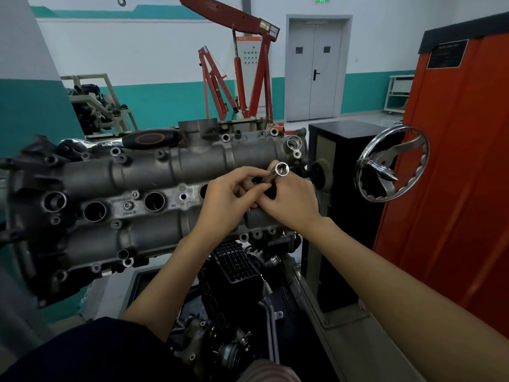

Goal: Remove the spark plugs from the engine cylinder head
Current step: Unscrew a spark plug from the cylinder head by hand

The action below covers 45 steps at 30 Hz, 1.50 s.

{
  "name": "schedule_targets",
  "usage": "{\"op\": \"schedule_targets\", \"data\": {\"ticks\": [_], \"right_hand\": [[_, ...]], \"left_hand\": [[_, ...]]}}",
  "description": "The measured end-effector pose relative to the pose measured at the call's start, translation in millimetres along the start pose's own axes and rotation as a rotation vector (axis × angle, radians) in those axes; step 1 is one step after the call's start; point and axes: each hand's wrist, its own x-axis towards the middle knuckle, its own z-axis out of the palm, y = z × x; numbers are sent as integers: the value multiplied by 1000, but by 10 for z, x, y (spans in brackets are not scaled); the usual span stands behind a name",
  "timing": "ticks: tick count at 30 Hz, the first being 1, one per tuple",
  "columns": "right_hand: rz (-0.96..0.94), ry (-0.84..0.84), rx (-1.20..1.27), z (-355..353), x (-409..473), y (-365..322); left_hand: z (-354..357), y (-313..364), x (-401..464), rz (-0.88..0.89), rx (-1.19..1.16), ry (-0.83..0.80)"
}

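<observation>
Both hands close on a chrome socket (280, 172) over the right end of the cylinder head (165, 188): the right hand (289, 199) wraps its lower part with curled fingers, and the left hand (231, 197) pinches something small and dark with a red patch between thumb and fingertips just below the tube. What that piece is cannot be told; it may be a plug or an adapter. The socket's open end tilts up toward the camera and looks hollow near the mouth, so no plug shows there. It sits above the rightmost plug well, which the hands hide. Along the middle of the head three more wells show: the first well (94, 211) and second well (154, 201) are open dark holes, and the third well (204, 190) is half covered by the left hand. Their depths are too dark to say whether plugs remain, so the count of removed plugs cannot be read; no loose plug lies anywhere in view. By my judgement the work is at the right-hand well, with the others unconfirmed. A black-and-red tool handle (151, 138) rests on top of the head at the far side, apart from both hands. To the right stands a handwheel (392, 164) on the engine stand.
</observation>
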Motion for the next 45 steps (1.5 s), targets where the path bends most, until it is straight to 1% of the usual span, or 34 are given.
{"op": "schedule_targets", "data": {"ticks": [7, 11, 18, 22, 26, 33, 39, 42, 45], "right_hand": [[21, -49, -34, 19, 12, 20], [5, -27, -61, 36, 9, 35], [17, 9, 31, 25, -10, 14], [8, -31, -22, 42, 14, 31], [5, -19, -55, 58, 20, 56], [18, 30, 34, 44, -5, 22], [3, -20, -21, 66, 9, 53], [-1, 2, -57, 74, 10, 60], [-25, 37, -5, 64, 1, 36]], "left_hand": [[16, -27, -8, -3, 7, 21], [11, -20, -10, 9, -5, 38], [9, -17, -13, 15, 5, 22], [8, -35, -13, -4, -13, 29], [17, -30, -11, 4, -17, 27], [7, -18, -9, 30, 21, 21], [19, -24, -2, 16, 4, 46], [29, -28, -2, 25, 12, 59], [24, -13, -3, 49, 39, 31]]}}
